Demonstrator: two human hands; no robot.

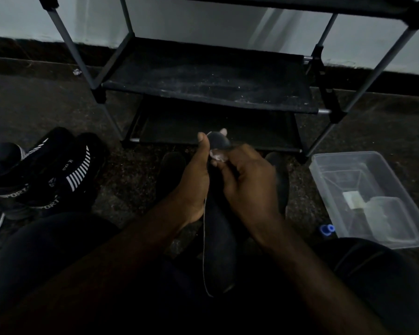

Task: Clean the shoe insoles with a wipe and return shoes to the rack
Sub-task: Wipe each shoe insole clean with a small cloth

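Black insole point(218, 238): dark, flat and elongated, with a thin pale edge down its left side; held up above the person's lap, in front of the rack.
Insole axis: long axis runs from the lap away towards the rack, nearly straight up the view; the rounded far end points at the rack's lowest shelf, the near end sits low by the lap.
Left hand point(194, 187): grips the insole's far half from the left, thumb stretched along the edge towards the tip; one fingertip shows past the tip on the far side.
Right hand point(249, 187): fingers curled, pinching a small white wipe point(217, 154) against the insole's upper face, just below the tip. Hand slightly blurred.
Shoe rack point(203, 93): grey metal poles, black fabric shelves; the middle shelf carries pale dust and specks.
Dark shoes on floor: one point(169, 170) just left of the hands, one point(279, 180) just right; details too dim to read.
Black sneakers with white stripes point(46, 172): a pair side by side at far left, "SPORT" lettering on the soles' sides.
Clear plastic box point(344, 157): on the floor at right, a smaller clear tub inside it.
Blue cap point(327, 229): small, near the box's front left corner.
Lighting: dim; floor dark and speckled.
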